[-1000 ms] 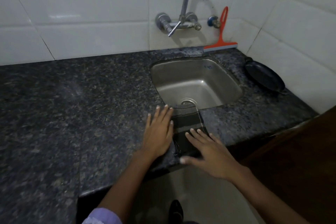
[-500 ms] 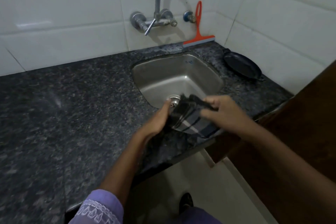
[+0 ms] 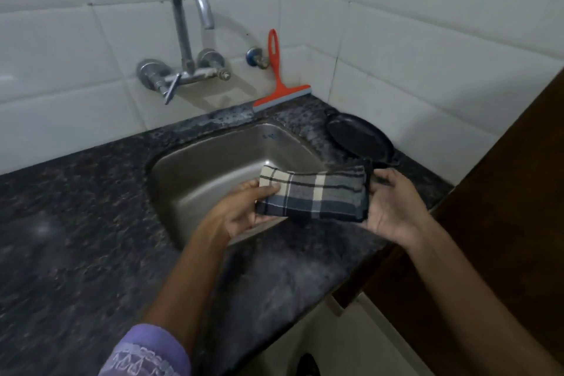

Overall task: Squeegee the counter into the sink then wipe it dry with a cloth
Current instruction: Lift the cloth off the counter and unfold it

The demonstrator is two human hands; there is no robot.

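**A:** What do the hands hold over the sink (image 3: 195, 174)?

**B:** A folded checked cloth (image 3: 311, 197), stretched level between them. The left hand (image 3: 244, 210) pinches its left end, thumb on top and fingers beneath. The right hand (image 3: 393, 207) grips the right end, fingers curled behind the fabric.

**A:** And where is the cloth?

**B:** In the air above the sink's front right corner, clear of the dark speckled table (image 3: 76, 238).

**A:** The squeegee?

**B:** The red squeegee (image 3: 279, 82) leans upright against the white tiled wall (image 3: 427, 40) behind the sink, blade on the table, just right of the wall-mounted tap (image 3: 186, 49). A black pan (image 3: 360, 137) lies in the corner to the right of the sink.

**A:** Anything else?

**B:** A purple sleeve (image 3: 146, 351) on the left arm.
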